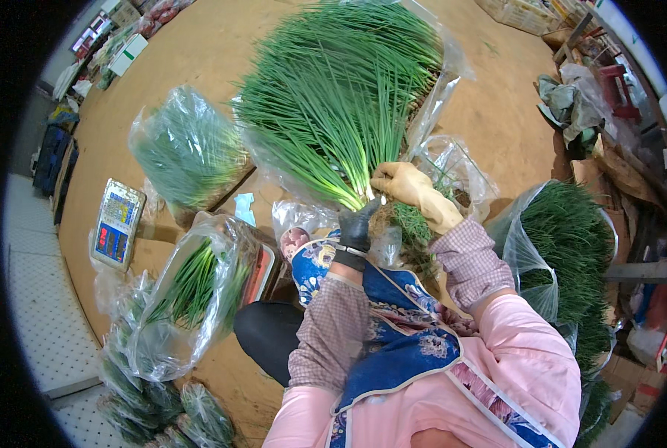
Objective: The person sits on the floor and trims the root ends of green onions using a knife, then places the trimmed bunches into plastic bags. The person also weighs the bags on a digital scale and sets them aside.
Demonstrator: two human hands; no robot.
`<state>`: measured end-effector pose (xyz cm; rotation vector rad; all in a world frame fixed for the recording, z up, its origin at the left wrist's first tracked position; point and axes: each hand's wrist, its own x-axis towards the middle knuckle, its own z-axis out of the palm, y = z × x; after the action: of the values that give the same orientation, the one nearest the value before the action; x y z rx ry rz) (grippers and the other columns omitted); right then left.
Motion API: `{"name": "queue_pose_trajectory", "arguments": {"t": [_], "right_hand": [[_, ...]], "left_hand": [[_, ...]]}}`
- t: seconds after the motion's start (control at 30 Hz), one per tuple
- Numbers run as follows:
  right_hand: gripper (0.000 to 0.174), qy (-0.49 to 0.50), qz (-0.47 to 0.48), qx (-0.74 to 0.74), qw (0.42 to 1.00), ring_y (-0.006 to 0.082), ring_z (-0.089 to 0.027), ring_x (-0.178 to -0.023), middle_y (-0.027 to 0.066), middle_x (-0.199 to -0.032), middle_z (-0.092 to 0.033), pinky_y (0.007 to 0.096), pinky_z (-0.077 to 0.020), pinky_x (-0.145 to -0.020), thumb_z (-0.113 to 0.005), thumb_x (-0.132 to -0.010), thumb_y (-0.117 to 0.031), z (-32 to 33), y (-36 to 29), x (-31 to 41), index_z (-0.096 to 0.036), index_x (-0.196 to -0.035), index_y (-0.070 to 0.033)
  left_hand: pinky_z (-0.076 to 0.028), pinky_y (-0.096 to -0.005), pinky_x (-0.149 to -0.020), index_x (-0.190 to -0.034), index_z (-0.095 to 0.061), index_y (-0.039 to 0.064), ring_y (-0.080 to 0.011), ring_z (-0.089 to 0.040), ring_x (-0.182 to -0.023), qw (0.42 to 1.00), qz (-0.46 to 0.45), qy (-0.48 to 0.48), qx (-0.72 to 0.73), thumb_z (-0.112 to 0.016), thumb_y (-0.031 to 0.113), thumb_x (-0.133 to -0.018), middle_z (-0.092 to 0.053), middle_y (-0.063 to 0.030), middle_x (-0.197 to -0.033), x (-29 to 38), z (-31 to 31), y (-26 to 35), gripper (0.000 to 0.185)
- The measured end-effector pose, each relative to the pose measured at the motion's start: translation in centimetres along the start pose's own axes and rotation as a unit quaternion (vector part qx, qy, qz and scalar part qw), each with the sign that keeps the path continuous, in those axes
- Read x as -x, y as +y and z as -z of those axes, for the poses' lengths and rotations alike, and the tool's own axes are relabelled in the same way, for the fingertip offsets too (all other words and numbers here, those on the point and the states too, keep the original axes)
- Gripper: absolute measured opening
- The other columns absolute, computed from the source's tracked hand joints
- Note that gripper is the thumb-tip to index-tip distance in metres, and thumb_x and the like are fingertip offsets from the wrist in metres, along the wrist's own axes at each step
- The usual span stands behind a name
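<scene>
My left hand [357, 224], in a black glove, is closed around the white root ends of a few green onions [361, 162], whose leaves fan out away from me. Against the same stalks, just right of it, my right hand [403, 185] in a cream rubber glove has its fingers bent at the white ends; whether it grips one is unclear. Beyond both hands lies a large heap of green onions [339, 67] on clear plastic sheeting [451, 89]. Roots and loose green trimmings [411, 221] lie below the right hand.
On the left are a bagged bundle of green onions [188, 151], a digital scale [118, 224] and an open plastic bag of green onions [190, 291]. Small wrapped bundles [204, 411] lie at lower left. A large bag of greens [563, 241] stands close to my right arm.
</scene>
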<state>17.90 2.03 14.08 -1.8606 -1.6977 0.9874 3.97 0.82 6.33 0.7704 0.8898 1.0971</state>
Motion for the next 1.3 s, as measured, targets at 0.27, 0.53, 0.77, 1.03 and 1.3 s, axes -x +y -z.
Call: {"name": "queue_pose_trajectory", "arguments": {"t": [0.27,0.53,0.77,1.03,1.3], "right_hand": [[0.027,0.036,-0.052,-0.155,0.986,0.0098,-0.053,-0.057,0.0060,-0.074,-0.060,0.0213,-0.0433,-0.053,-0.053,-0.085,-0.021,0.3,6.7,3.0,-0.055,-0.106,-0.005],[0.045,0.006,0.075,0.054,0.996,0.0354,-0.055,-0.096,0.0205,-0.103,-0.058,0.0397,-0.0443,-0.082,-0.049,-0.082,-0.022,-2.5,0.6,2.4,-0.043,-0.125,-0.009],[0.027,0.054,0.138,0.012,0.989,0.0333,-0.057,-0.084,0.0178,-0.087,-0.060,0.0385,-0.0449,-0.075,-0.058,-0.076,-0.020,-1.5,-0.5,3.7,-0.057,-0.097,-0.003],[0.031,0.096,0.020,0.144,0.985,0.0329,-0.058,-0.075,0.0198,-0.080,-0.060,0.0419,-0.0441,-0.064,-0.055,-0.081,-0.032,1.2,4.7,4.6,-0.060,-0.078,-0.002],[0.037,0.149,0.159,-0.064,0.974,0.0279,-0.058,-0.089,0.0163,-0.096,-0.061,0.0340,-0.0439,-0.081,-0.063,-0.077,-0.032,-1.1,0.7,2.6,-0.058,-0.100,-0.003]], "left_hand": [[-0.048,-0.0278,-0.077,-0.103,-0.057,-0.002,-0.0187,-0.059,-0.089,0.963,-0.182,-0.146,-0.132,-0.060,-0.005,-0.072,-0.062,-0.0111,-0.097,0.1,2.0,-1.6,0.031],[-0.044,-0.0247,-0.066,-0.106,-0.056,0.000,-0.0117,-0.055,-0.076,0.998,0.045,-0.022,-0.049,-0.054,0.027,-0.087,-0.059,-0.0033,-0.087,-0.4,0.9,-1.3,0.033],[-0.044,-0.0323,-0.080,-0.111,-0.054,0.003,-0.0207,-0.056,-0.092,0.981,-0.119,-0.102,-0.114,-0.057,0.010,-0.081,-0.060,-0.0101,-0.102,0.5,1.6,-0.7,0.031],[-0.043,-0.0361,-0.085,-0.104,-0.058,0.008,-0.0252,-0.056,-0.099,0.856,-0.346,-0.151,-0.354,-0.059,0.002,-0.070,-0.061,-0.0142,-0.102,-0.1,3.0,-1.5,0.034],[-0.043,-0.0337,-0.084,-0.106,-0.057,0.007,-0.0245,-0.057,-0.098,0.946,-0.187,-0.149,-0.221,-0.062,0.009,-0.069,-0.062,-0.0136,-0.099,-0.2,2.2,-1.8,0.037]]}}
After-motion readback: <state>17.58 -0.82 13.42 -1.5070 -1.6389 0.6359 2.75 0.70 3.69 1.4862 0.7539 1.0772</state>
